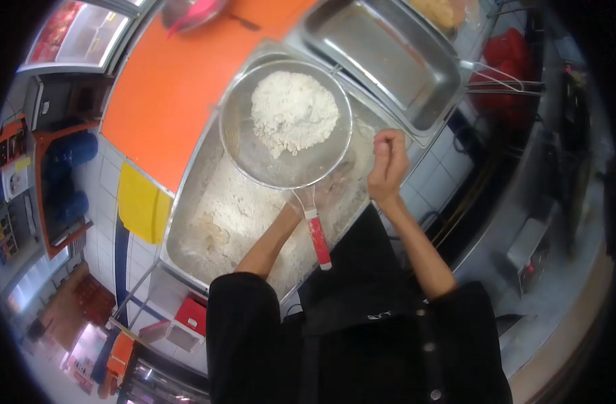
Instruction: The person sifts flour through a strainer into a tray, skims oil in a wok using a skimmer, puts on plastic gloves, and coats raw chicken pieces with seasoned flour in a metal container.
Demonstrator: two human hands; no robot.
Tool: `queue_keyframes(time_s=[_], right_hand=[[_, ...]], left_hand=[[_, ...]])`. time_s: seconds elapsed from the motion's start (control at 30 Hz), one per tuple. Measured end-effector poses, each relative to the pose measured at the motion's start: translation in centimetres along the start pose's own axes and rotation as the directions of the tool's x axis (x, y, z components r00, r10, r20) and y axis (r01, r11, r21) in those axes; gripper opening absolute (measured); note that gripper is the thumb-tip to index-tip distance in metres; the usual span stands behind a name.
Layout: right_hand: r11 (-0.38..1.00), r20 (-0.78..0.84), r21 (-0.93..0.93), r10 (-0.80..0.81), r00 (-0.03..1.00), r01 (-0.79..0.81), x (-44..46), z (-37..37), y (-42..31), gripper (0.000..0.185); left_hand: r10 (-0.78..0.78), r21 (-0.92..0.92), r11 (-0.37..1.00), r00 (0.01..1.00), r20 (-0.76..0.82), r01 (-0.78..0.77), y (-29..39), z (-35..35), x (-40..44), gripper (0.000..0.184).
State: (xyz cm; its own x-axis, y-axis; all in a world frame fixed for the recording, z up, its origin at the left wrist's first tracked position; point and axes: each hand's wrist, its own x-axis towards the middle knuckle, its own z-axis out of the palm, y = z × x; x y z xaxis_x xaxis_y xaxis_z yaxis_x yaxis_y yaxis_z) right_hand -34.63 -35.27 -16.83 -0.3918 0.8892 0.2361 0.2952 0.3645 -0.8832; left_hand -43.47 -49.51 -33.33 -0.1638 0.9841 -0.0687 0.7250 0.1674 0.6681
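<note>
A large round sieve (237, 148) with a wire rim rests over a metal tray (175, 242) dusted with flour. Inside the sieve lies a heap of lumpy white flour (294, 111). Its red handle (318, 239) points down toward my body. My left hand (296, 207) reaches in under the sieve near the handle's base; its fingers are hidden or blurred behind the mesh. My right hand (389, 168) is held in a fist to the right of the sieve, apart from its rim, above the tray's right edge. Nothing shows in that fist.
An orange tabletop (166, 94) adjoins the tray on the left, carrying a metal bowl (193, 10) with a pink utensil. A deep steel pan (389, 60) stands at the upper right. A yellow cloth or sheet (143, 205) hangs at the left.
</note>
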Motion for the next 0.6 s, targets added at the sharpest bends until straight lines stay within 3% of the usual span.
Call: queue_keyframes(time_s=[0.1,0.17,0.23,0.3,0.33,0.4,0.47,0.5,0.53,0.57,0.6], right_hand=[[0.997,0.024,-0.075,-0.025,0.999,0.027,-0.6,0.0,-0.4,0.014],[0.997,0.039,-0.063,0.056,0.998,-0.053,-0.4,0.1,-0.4,0.013],[0.999,0.032,-0.050,0.010,0.999,-0.008,0.0,0.3,0.2,0.012],[0.997,0.014,-0.049,0.066,0.998,-0.065,-0.2,0.2,0.0,0.011],[0.997,0.005,-0.056,0.053,0.999,-0.052,-0.3,0.3,0.3,0.010],[0.997,0.011,-0.065,0.033,0.999,-0.032,-0.4,0.0,-0.5,0.010],[0.997,0.010,-0.080,0.009,1.000,-0.008,0.1,0.1,-0.9,0.010],[0.997,0.015,-0.074,-0.002,1.000,0.003,0.1,0.1,-0.9,0.010],[0.998,0.020,-0.068,-0.013,1.000,0.015,0.0,0.1,-0.9,0.010],[0.998,0.015,-0.060,-0.008,1.000,0.009,-0.1,0.1,-0.9,0.010],[0.998,0.016,-0.055,-0.006,1.000,0.007,-0.1,0.1,-0.9,0.010]], left_hand=[[-0.008,-0.068,0.998,0.999,0.048,0.011,-1.3,-1.6,3.4,0.043],[0.009,-0.076,0.997,0.996,0.087,-0.002,-0.8,-1.5,4.0,0.042],[0.040,-0.072,0.997,0.994,0.102,-0.032,0.8,-2.6,2.0,0.042],[0.022,-0.171,0.985,0.994,0.108,-0.003,2.5,-4.8,-2.1,0.041],[-0.023,-0.443,0.894,0.994,0.106,0.068,1.5,-4.4,-5.0,0.040],[-0.112,-0.875,0.462,0.988,0.101,0.142,-0.4,-3.4,-10.7,0.037],[-0.214,-0.582,0.793,0.977,0.011,0.180,-1.8,-6.4,-13.4,0.035],[-0.202,-0.122,0.974,0.977,-0.068,0.192,-1.1,-9.9,-13.8,0.035],[-0.200,-0.113,0.975,0.978,-0.060,0.192,-1.6,-10.9,-14.4,0.035],[-0.365,0.160,0.911,0.923,-0.123,0.381,-2.1,-11.8,-14.9,0.037],[-0.489,0.402,0.738,0.840,-0.235,0.542,-2.0,-12.7,-14.9,0.040]])
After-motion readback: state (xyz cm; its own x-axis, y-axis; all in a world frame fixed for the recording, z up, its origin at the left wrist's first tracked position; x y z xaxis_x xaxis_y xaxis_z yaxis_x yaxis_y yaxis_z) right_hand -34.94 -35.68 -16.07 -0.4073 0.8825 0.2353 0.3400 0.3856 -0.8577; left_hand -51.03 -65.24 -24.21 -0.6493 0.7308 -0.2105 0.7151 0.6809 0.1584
